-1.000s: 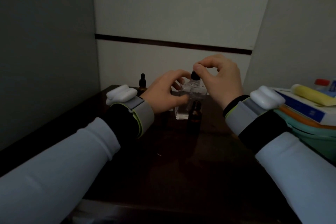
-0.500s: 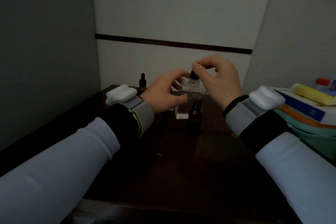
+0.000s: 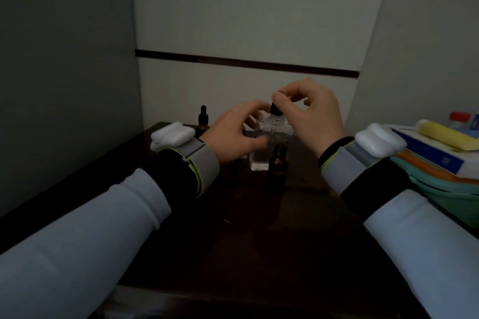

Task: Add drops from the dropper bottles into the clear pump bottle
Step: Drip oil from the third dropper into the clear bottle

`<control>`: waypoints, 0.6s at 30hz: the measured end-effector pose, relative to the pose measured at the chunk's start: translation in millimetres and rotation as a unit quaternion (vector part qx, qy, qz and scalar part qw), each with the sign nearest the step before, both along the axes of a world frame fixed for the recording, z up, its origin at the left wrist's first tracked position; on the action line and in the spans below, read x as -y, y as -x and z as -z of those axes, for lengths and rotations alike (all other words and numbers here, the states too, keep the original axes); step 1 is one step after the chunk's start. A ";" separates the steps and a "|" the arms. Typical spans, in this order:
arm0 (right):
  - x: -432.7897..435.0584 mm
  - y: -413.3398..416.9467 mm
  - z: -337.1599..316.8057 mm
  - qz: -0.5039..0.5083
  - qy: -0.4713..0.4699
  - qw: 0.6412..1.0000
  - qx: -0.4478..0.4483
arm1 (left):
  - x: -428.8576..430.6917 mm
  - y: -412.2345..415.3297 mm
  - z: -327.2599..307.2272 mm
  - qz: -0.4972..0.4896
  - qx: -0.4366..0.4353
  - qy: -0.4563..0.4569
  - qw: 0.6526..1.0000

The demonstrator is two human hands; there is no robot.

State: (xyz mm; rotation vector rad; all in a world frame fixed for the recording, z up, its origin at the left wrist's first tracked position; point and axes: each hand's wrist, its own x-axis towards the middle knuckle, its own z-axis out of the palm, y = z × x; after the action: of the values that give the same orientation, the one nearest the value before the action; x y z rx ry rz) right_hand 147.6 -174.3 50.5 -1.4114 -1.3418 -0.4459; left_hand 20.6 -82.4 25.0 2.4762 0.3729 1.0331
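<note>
The clear pump bottle [image 3: 259, 160] stands upright at the back of the dark table [image 3: 233, 241], and my left hand [image 3: 233, 134] grips its side. Over the bottle's open neck my right hand [image 3: 311, 114] pinches a black dropper cap [image 3: 275, 109] between thumb and forefinger. The dropper's tube is hidden in the neck. Just in front stands an uncapped amber dropper bottle [image 3: 277, 166]. A second amber dropper bottle [image 3: 202, 122] with its black dropper on stands at the back left.
Walls close in the table on the left and behind. At the right edge, a stack of books and teal trays [image 3: 440, 163] carries a yellow tube [image 3: 445, 134] and a red-capped item [image 3: 460, 118].
My right hand with the dropper has sunk slightly toward the clear bottle's neck. My left hand and the bottles have stayed where they were.
</note>
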 end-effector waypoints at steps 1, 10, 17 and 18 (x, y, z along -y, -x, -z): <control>-0.8 -0.4 1.5 -0.005 0.004 1.000 -0.001 | -0.1 0.1 0.1 -0.002 0.001 0.000 1.000; 10.4 2.8 -14.7 -0.016 -0.226 0.974 -0.006 | -4.6 -1.2 2.1 -0.023 -0.002 0.009 1.000; 6.3 1.4 -11.0 -0.019 -0.144 0.989 0.006 | -1.4 -2.0 -6.1 -0.038 0.106 0.008 0.994; 5.5 1.1 -10.2 -0.019 -0.126 0.992 0.008 | 1.5 -1.9 -8.2 -0.015 0.125 0.027 0.992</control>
State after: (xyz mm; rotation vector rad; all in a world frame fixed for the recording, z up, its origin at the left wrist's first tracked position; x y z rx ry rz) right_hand 146.5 -179.8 60.7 -1.1743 -1.2745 -0.5822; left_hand 22.6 -83.9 33.3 2.2641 0.3542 1.3104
